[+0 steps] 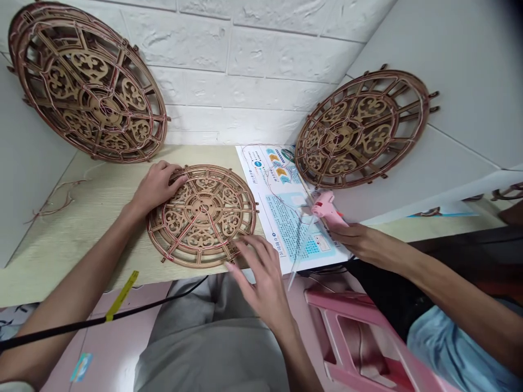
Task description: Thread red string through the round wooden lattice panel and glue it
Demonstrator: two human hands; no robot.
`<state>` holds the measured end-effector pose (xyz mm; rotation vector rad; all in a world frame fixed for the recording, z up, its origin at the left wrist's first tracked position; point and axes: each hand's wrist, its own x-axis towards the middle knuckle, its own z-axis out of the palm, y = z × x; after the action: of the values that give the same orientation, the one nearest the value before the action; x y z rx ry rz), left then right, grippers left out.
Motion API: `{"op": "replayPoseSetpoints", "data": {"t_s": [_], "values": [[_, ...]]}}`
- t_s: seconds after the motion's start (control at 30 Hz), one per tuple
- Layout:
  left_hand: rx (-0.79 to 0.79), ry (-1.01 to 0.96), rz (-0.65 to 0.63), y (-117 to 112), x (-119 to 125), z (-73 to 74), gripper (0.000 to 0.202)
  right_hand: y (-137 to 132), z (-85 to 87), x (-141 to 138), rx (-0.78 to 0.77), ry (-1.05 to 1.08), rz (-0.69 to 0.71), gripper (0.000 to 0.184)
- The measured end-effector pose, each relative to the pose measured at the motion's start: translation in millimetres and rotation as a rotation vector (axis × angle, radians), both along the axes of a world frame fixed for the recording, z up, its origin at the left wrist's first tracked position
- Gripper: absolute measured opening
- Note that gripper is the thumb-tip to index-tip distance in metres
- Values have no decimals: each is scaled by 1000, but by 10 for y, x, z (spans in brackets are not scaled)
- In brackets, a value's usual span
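A round carved wooden fretwork disc [202, 215] lies flat on the pale wooden table [81, 218]. My left hand [157, 188] rests on its upper left rim, fingers curled over the edge. My right hand [261, 277] is at the disc's lower right rim, fingers spread and touching it, holding nothing. Thin reddish wire runs round the disc's rim.
Two more fretwork discs lean on the walls, one at the left [87, 81], one at the right [362, 128]. An instruction sheet [286, 212] lies to the right. Another person's hand [355, 239] holds a pink glue gun [327, 209]. A pink stool [359, 337] stands below.
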<state>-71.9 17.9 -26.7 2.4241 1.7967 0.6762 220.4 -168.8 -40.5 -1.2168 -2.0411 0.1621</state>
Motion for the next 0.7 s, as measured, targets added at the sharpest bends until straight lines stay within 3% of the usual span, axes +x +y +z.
{"op": "replayPoseSetpoints", "data": {"t_s": [0.2, 0.7], "values": [[-27, 36, -25, 6, -4, 18, 55, 120, 29, 52, 51, -63, 17, 24], [-35, 23, 3, -22, 44, 17, 52, 127, -65, 94, 121, -69, 47, 26]]}}
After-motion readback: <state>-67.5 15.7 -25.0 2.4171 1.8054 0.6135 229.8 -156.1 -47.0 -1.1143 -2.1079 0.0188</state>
